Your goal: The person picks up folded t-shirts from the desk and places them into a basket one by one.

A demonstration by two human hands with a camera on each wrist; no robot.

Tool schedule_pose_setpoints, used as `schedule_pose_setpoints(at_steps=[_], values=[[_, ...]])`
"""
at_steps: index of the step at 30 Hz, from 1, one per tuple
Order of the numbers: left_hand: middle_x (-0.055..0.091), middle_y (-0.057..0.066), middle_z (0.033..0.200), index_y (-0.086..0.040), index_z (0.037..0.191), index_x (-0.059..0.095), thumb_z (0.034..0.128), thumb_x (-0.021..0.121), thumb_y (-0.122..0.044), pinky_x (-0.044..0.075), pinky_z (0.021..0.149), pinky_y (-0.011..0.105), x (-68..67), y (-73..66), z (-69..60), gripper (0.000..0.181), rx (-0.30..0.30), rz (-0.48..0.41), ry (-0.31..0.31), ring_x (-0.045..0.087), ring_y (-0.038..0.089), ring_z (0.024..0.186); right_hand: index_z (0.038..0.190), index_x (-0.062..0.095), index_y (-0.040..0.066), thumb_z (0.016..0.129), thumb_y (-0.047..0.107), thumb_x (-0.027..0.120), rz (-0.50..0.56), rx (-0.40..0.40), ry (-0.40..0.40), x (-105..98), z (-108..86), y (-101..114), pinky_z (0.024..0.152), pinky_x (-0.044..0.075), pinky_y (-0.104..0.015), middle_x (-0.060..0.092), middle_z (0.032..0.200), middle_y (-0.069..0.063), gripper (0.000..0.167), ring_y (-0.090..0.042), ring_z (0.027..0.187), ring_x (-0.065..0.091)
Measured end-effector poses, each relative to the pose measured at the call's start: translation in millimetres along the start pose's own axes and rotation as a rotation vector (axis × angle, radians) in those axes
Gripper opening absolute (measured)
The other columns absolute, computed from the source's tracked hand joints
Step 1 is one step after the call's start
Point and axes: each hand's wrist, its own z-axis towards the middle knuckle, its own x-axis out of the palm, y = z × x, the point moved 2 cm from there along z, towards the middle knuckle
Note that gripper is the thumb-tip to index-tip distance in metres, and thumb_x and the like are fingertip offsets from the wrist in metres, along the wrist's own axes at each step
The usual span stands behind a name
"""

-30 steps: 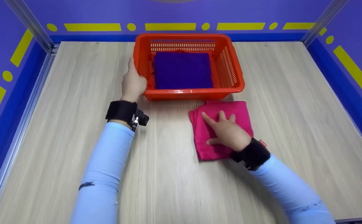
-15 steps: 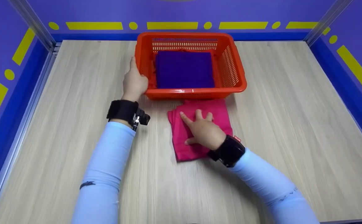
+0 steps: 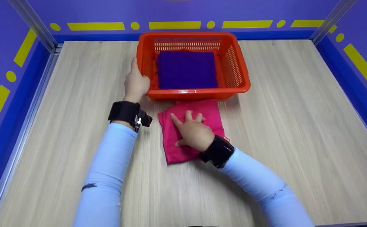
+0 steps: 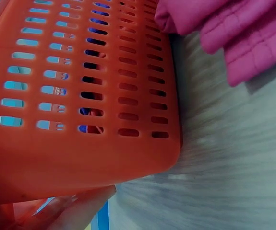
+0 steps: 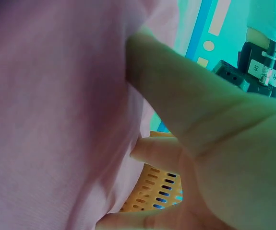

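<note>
My left hand (image 3: 136,82) holds the left side of a red-orange plastic basket (image 3: 199,92), thumb at the front left corner and a finger stretched along the outside. In the left wrist view, part of a finger (image 4: 87,206) shows beyond the basket's slotted wall (image 4: 70,153). A folded purple cloth (image 3: 188,70) lies flat inside the basket, over red cloth. Just in front is a folded pink garment (image 3: 207,110), its layered, stitched edges (image 4: 255,52) close to the basket. My right hand (image 3: 194,132) rests on it with spread fingers; the right wrist view shows the fabric close up.
The basket and garment stand on a pale wood-grain table (image 3: 297,126). A purple-blue panel (image 3: 183,12) with yellow marks rises behind the table, with similar panels at both sides. Metal posts (image 3: 33,28) stand at the back corners.
My right hand has slid the pink garment leftward along the table, to in front of the basket's middle. My left hand and the basket have stayed in place.
</note>
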Motion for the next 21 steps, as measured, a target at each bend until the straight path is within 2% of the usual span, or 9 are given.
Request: schedule_pose_setpoints(at_steps=[4, 7, 11, 13, 17, 19, 21], values=[[0.058, 0.023, 0.136, -0.017, 0.165, 0.005, 0.1002, 0.044, -0.008, 0.049, 0.092, 0.040, 0.1, 1.8, 0.3, 0.076, 0.003, -0.064, 0.001, 0.061, 0.029, 0.108, 0.163, 0.009, 0.038, 0.083, 0.050, 0.078, 0.011, 0.012, 0.023, 1, -0.1, -1, 0.084, 0.054, -0.065, 0.015, 0.162, -0.025, 0.107, -0.056, 0.137, 0.029], [0.052, 0.019, 0.145, -0.015, 0.164, 0.011, 0.1020, 0.046, -0.012, 0.048, 0.098, 0.038, -0.9, 4.7, -1.5, 0.071, 0.031, -0.156, -0.019, 0.059, 0.027, 0.117, 0.163, 0.006, 0.039, 0.084, 0.050, 0.077, 0.029, 0.022, 0.049, 1, 0.7, 0, 0.088, 0.051, -0.068, 0.008, 0.166, -0.025, 0.106, -0.057, 0.142, 0.024], [0.044, 0.014, 0.154, -0.012, 0.162, 0.020, 0.1041, 0.049, -0.021, 0.043, 0.106, 0.036, -1.0, 12.5, -12.4, 0.065, 0.084, -0.264, -0.060, 0.054, 0.025, 0.128, 0.163, 0.006, 0.039, 0.086, 0.049, 0.075, 0.056, 0.015, 0.060, 2, -0.8, -1, 0.093, 0.046, -0.072, 0.001, 0.167, -0.025, 0.103, -0.057, 0.145, 0.017], [0.036, 0.013, 0.160, -0.012, 0.162, 0.018, 0.1046, 0.051, -0.029, 0.037, 0.113, 0.036, 0.5, 16.3, -21.2, 0.068, 0.095, -0.276, -0.055, 0.046, 0.025, 0.137, 0.163, 0.010, 0.036, 0.089, 0.048, 0.074, 0.068, -0.014, 0.046, 2, -4.1, -3, 0.092, 0.046, -0.072, 0.002, 0.167, -0.026, 0.099, -0.058, 0.145, 0.017], [0.021, 0.017, 0.166, -0.008, 0.163, 0.007, 0.1028, 0.053, -0.044, 0.023, 0.122, 0.037, 3.5, 24.7, -44.0, 0.083, 0.111, -0.279, 0.008, 0.026, 0.027, 0.150, 0.163, 0.023, 0.028, 0.093, 0.043, 0.072, 0.086, -0.120, 0.005, 0, -14.2, -17, 0.089, 0.050, -0.069, 0.009, 0.166, -0.027, 0.086, -0.063, 0.141, 0.020], [0.024, 0.019, 0.164, -0.007, 0.162, 0.004, 0.1020, 0.055, -0.045, 0.027, 0.120, 0.037, 4.9, 30.6, -57.7, 0.088, 0.123, -0.305, 0.058, 0.030, 0.027, 0.148, 0.161, 0.030, 0.024, 0.095, 0.040, 0.071, 0.098, -0.194, -0.011, -2, -20.0, -28, 0.094, 0.049, -0.065, 0.015, 0.165, -0.026, 0.079, -0.063, 0.140, 0.023], [0.033, 0.020, 0.159, -0.007, 0.163, 0.001, 0.1015, 0.057, -0.046, 0.040, 0.110, 0.039, 6.5, 38.0, -73.1, 0.091, 0.102, -0.345, 0.133, 0.045, 0.028, 0.136, 0.157, 0.039, 0.017, 0.096, 0.036, 0.071, 0.117, -0.297, -0.042, -4, -25.4, -41, 0.104, 0.044, -0.061, 0.027, 0.162, -0.026, 0.072, -0.057, 0.141, 0.029]])
